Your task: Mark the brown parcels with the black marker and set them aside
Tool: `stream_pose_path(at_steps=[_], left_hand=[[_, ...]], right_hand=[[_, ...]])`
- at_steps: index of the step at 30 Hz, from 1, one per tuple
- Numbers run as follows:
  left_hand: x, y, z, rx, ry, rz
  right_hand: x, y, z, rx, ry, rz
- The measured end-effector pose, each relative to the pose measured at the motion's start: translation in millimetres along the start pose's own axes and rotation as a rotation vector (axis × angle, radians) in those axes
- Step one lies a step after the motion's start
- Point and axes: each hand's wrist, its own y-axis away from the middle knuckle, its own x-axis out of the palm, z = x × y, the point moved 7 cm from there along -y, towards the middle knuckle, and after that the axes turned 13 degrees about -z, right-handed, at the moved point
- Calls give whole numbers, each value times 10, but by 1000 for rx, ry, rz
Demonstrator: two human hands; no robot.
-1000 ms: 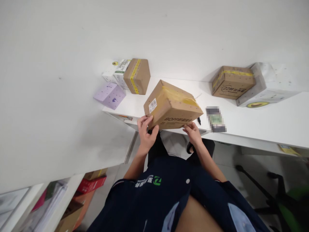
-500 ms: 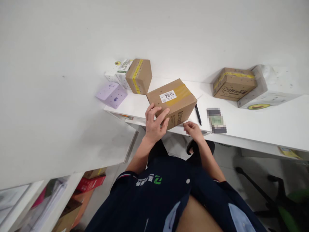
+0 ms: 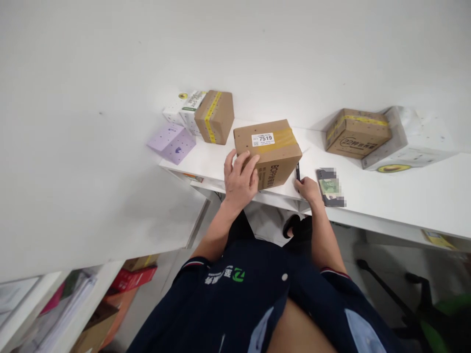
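A taped cardboard box (image 3: 281, 171) with a white label reading 7519 sits near the front edge of the white desk. My left hand (image 3: 239, 179) grips its left front edge, fingers bent over the top and thumb against the printed side. Just right of the box, my right hand (image 3: 308, 188) is closed around the lower end of a black pen (image 3: 298, 171). The pen's upper part shows beside the box. A phone (image 3: 327, 186), partly blurred out, lies on the desk to the right of that hand.
Back left stand a smaller cardboard box (image 3: 217, 117), white cartons (image 3: 189, 113) and a folded purple card (image 3: 172, 142). Another cardboard box (image 3: 356, 135) leans by a white avocado carton (image 3: 412, 142) at right. Below are an open desk shelf and a chair (image 3: 423, 304).
My right hand has moved right from the box's lower edge and closed on the pen. The box has turned slightly and shifted right, with my left hand still on it.
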Motion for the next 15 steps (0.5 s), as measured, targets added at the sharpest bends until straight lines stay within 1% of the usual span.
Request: stream_pose_path(at_steps=[2, 3, 4, 6, 7, 8, 9, 10, 11, 12, 13, 15], left_hand=[[1, 2, -39, -15, -13, 7], [6, 2, -52, -23, -14, 13], [13, 1, -62, -31, -12, 21], [31, 0, -69, -48, 4, 39], [43, 2, -67, -57, 16, 51], [56, 5, -64, -66, 29, 63], [68, 11, -58, -75, 40, 72], [78, 18, -49, -85, 46, 76], [84, 27, -40, -93, 50, 72], [86, 36, -33, -97, 50, 60], [82, 44, -31, -93, 50, 39], [71, 59, -40, -71, 50, -7]], right_hand=[[-72, -4, 36, 9, -101, -47], [-142, -5, 65, 30, -207, -86], [-237, -4, 109, 53, -361, -133], [-493, 14, 250, 71, -767, -235], [-648, 37, 351, 48, -975, -284], [-806, 72, 476, -5, -1117, -316], [-961, 122, 609, -67, -1206, -346], [-1112, 185, 741, -132, -1269, -385], [-1235, 259, 885, -206, -1313, -399], [-1319, 340, 1049, -296, -1328, -371], [-1368, 421, 1204, -375, -1321, -337], [-1367, 566, 1483, -507, -1269, -256]])
